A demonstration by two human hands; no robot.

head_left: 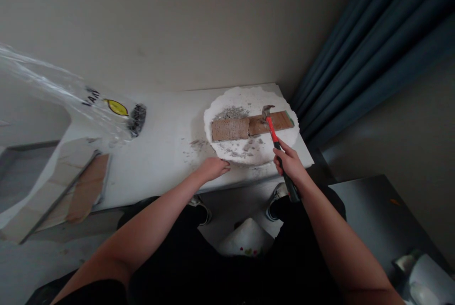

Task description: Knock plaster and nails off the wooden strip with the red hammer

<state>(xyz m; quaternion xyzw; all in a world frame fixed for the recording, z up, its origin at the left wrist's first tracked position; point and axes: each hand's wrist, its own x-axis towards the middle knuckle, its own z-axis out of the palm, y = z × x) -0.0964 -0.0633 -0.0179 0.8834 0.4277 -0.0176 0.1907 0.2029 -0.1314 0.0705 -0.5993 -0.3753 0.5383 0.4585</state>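
My right hand (pixel 290 164) is closed round the red and black handle of a claw hammer (pixel 272 127). The hammer's metal head rests on a long brown strip (pixel 280 120) that lies across a white round slab (pixel 249 99). A paler brown block (pixel 230 129) sits to its left, with grey crumbs and dust (pixel 232 112) around it. My left hand (pixel 213 168) rests curled, knuckles up, on the table at the slab's near edge, and nothing shows in it.
The white table (pixel 167 153) stands against a beige wall, with dark blue curtains (pixel 373 49) at right. A clear plastic bag (pixel 88 106) with a yellow label lies at left. Brown and pale boards (pixel 71 191) lean off the left edge. My shoes show below the table.
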